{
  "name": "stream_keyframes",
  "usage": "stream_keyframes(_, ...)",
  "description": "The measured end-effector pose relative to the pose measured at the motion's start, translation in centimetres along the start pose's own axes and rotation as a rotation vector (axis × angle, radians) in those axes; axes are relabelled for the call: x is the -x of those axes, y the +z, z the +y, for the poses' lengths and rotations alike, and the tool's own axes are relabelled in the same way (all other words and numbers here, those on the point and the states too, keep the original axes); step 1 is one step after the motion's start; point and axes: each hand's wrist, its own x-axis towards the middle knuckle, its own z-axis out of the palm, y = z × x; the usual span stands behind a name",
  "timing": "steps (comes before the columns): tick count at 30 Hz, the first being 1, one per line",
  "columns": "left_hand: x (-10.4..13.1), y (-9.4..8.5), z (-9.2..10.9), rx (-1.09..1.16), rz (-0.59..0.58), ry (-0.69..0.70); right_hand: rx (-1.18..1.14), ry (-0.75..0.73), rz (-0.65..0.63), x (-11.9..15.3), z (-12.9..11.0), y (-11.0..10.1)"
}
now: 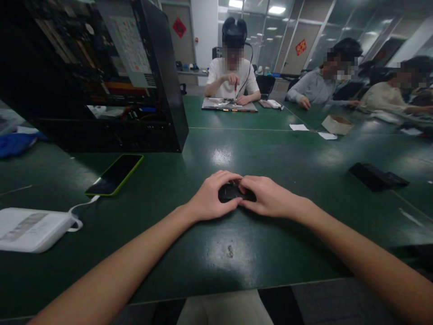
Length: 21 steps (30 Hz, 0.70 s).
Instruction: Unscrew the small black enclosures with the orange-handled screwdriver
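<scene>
two bare forearms (111, 266) cross the green table (270, 262) to the left hand (214, 196) and right hand (269, 195), both curled closed around a black device (230, 193) between them (handling looks under way, nothing visibly detached, how much remains unclear).

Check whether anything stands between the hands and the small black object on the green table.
Nothing visible does: the left hand and right hand close around the small black object from either side. The green-edged phone lies off to the left, apart from both.
</scene>
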Motion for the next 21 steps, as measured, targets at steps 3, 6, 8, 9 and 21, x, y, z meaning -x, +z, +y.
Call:
stream_keyframes(3, 0.0, 0.1, 0.0, -0.013, -0.024, -0.010, -0.081, -0.008, 0.015, 0.4, 1.0, 0.3)
stream_keyframes(6, 0.0, 0.2, 0.0, -0.015, -0.042, -0.020, -0.106, 0.042, 0.069, 1.9, 2.3, -1.6)
stream_keyframes(8, 0.1, 0.2, -0.1, -0.016, -0.053, -0.030, -0.061, 0.147, 0.069, 2.9, 3.4, -3.1)
stream_keyframes(9, 0.1, 0.2, -0.1, -0.016, -0.059, -0.039, -0.028, 0.201, 0.043, 3.2, 3.9, -3.8)
stream_keyframes(21, 0.0, 0.1, -0.2, -0.031, -0.099, -0.139, 0.200, 0.260, -0.221, 3.1, 4.0, -2.9)
